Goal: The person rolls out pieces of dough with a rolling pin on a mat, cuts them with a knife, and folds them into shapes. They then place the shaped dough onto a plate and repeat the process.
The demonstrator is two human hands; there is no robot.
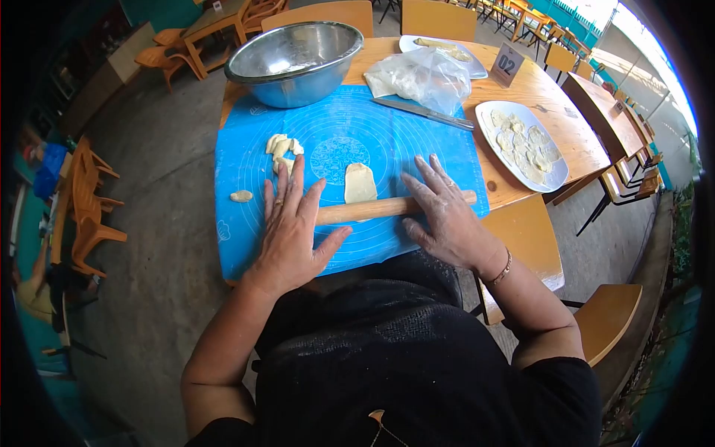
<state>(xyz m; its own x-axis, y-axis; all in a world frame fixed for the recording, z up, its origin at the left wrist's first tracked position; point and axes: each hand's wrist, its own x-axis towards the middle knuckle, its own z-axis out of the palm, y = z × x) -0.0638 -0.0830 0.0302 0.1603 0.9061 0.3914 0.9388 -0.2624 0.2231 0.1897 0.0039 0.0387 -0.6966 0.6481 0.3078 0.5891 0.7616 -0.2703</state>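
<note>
A wooden rolling pin lies crosswise on a blue silicone mat marked with white circles. Under its middle is a flattened strip of dough, most of it showing beyond the pin. My left hand rests at the pin's left end, fingers stretched out and apart, hiding that end. On the other end lies my right hand, floury, its fingers also spread. Several cut dough pieces are heaped past my left fingertips. One small dough piece sits apart to the left.
A steel bowl stands at the back left. Beside it are a plastic bag and a knife. To the right, a white plate bears flat dough rounds; another plate and a number sign stand farther back.
</note>
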